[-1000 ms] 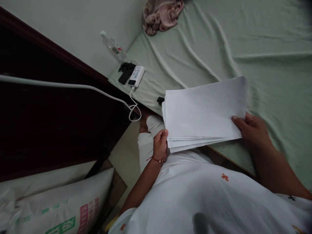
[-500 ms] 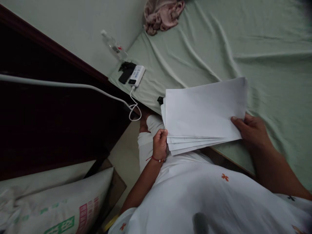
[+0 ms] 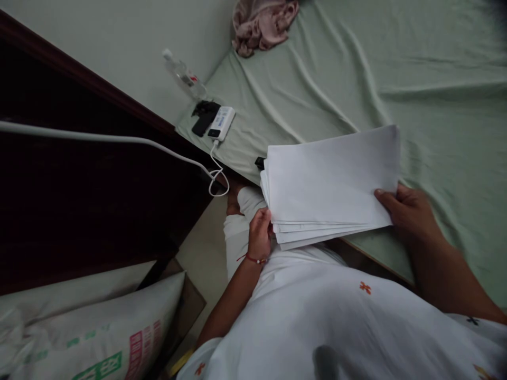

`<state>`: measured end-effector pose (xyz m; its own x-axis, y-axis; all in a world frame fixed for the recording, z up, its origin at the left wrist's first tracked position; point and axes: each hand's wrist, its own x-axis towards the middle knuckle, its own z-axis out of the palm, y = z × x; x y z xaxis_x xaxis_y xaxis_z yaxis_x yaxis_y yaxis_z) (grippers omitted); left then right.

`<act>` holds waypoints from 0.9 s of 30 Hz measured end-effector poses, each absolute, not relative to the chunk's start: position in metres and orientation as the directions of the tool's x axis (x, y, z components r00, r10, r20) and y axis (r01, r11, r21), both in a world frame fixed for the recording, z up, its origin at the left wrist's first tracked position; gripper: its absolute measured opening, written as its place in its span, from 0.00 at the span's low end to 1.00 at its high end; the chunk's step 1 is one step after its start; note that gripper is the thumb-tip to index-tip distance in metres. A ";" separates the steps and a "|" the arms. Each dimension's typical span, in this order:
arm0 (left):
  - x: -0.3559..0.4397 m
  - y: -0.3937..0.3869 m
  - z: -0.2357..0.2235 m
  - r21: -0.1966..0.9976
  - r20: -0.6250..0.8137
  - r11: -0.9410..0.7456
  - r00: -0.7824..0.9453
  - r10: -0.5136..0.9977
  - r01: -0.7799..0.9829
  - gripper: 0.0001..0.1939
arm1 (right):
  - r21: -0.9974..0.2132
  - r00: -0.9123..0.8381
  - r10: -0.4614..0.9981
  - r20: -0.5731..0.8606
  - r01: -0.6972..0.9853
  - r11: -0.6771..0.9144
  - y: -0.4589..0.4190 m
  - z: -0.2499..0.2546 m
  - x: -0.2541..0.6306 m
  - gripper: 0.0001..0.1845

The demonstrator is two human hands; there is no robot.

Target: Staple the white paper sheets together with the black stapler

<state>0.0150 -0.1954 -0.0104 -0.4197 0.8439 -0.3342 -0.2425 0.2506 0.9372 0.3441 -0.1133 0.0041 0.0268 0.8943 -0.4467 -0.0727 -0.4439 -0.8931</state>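
Note:
A loose stack of white paper sheets (image 3: 328,184) hangs flat over the edge of a bed with a pale green sheet (image 3: 356,79). My left hand (image 3: 259,232), with a red thread bracelet on its wrist, grips the stack's near left corner. At the near right corner my right hand (image 3: 407,211) pinches the stack, thumb on top. The lower sheets fan out slightly along the near edge.
On the bed's left corner lie a white power bank (image 3: 222,123) with its cable, a black phone (image 3: 204,119) and a clear bottle (image 3: 184,76). Pink cloth (image 3: 261,24) is bunched at the far end. A dark wooden headboard (image 3: 99,174) and a printed sack (image 3: 99,338) fill the left.
My left hand has shifted slightly along the stack's left corner and the sheets have nudged a little; otherwise nothing has moved.

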 end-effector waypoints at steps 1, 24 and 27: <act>0.015 -0.195 -0.011 0.944 -0.319 0.246 -0.418 0.850 -0.220 0.28 | -0.891 0.023 0.892 -0.451 -0.071 -0.449 -0.113 0.005 0.344 0.16; 0.012 -0.176 -0.008 0.831 -0.436 0.281 -0.249 0.865 -0.480 0.34 | -0.932 0.049 0.931 -0.362 -0.039 -0.361 -0.116 0.004 0.347 0.17; 0.011 -0.161 -0.002 0.852 -0.405 0.257 -0.263 0.876 -0.456 0.33 | -0.961 0.130 0.952 -0.277 -0.026 -0.276 -0.118 0.003 0.348 0.15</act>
